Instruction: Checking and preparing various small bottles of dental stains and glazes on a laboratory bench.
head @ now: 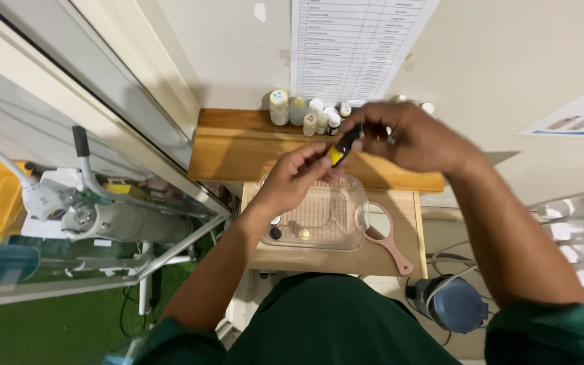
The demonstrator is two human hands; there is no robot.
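Both hands meet above the clear tray on the small wooden table. The left hand pinches the yellow lower end of a small vial; the right hand closes its fingers round the dark top. Bottles crowd the shelf's back edge; a pink mirror lies at the table's right edge. The grip looks slight, so the vial could slip into the tray or spill.

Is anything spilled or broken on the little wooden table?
Nothing looks spilled or broken. The clear plastic box sits flat on the wooden table, with the pink hand mirror lying beside it. The left hand and right hand hold a small yellow-and-black bottle above the box.
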